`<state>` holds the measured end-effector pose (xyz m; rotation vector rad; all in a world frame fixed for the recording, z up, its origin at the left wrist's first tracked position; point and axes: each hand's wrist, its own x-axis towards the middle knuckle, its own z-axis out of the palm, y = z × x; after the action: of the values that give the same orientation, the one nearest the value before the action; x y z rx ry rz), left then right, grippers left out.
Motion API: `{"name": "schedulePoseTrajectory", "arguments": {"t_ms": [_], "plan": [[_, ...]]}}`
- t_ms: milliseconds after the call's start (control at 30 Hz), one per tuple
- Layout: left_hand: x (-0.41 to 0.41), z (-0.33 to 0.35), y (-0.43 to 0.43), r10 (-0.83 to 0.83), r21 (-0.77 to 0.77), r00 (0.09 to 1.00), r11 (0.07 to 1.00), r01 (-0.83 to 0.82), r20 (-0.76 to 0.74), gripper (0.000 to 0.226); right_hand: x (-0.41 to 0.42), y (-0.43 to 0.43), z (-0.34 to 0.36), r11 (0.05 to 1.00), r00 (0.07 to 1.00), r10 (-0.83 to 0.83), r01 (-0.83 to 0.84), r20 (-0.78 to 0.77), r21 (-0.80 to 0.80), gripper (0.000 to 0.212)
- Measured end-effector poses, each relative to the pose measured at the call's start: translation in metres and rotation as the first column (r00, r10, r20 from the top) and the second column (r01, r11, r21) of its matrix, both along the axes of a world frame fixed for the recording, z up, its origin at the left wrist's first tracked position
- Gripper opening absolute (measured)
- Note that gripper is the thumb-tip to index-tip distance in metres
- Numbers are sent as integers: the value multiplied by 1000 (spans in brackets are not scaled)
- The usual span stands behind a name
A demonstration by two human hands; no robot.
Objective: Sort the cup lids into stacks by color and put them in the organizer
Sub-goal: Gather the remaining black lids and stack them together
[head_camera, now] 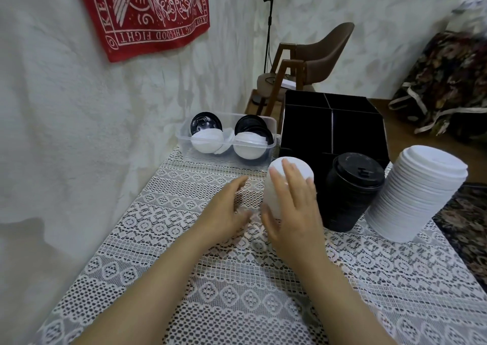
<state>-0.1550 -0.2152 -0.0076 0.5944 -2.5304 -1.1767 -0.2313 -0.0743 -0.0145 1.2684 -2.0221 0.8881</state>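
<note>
Stacking step: right hand (292, 213) flat on short white stack (270, 199), left hand (224, 210) spread, empty; next prob. 2-hand lift to organizer (355, 123).

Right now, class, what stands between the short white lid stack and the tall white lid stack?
In the head view, the black lid stack stands between the short white stack and the tall white stack.

Right hand (295, 207) flat against small white stack (305, 172); left hand (226, 207) relaxed beside; black stack (350, 194) just right.
</note>
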Motion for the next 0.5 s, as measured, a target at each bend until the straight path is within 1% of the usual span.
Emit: {"name": "schedulePoseTrajectory", "arguments": {"t_ms": [100, 167, 200, 267, 367, 433, 500], "plan": [[9, 3, -23, 76, -173, 997, 982, -80, -30, 59, 18, -22, 3, 990, 990, 136, -134, -47, 46, 52], [12, 10, -39, 142, -257, 988, 954, -152, -58, 54, 21, -41, 8, 978, 980, 194, -190, -41, 90, 51], [12, 15, -47, 175, -298, 982, 936, -189, -74, 52, 19, -52, 12, 975, 980, 197, -192, -31, 115, 52], [9, 25, -63, 210, -377, 971, 895, -237, -111, 51, 9, -74, 22, 973, 991, 136, -132, -8, 190, 59], [-4, 35, -86, 202, -473, 967, 845, -251, -152, 49, -7, -101, 40, 938, 997, 68, -72, 24, 338, 65], [-16, 39, -97, 178, -540, 974, 811, -226, -140, 47, -15, -117, 48, 902, 999, 38, -33, -2, 431, 65], [-27, 40, -107, 158, -620, 982, 762, -188, -103, 45, -24, -132, 53, 872, 1000, -7, 14, -16, 489, 64]]}}
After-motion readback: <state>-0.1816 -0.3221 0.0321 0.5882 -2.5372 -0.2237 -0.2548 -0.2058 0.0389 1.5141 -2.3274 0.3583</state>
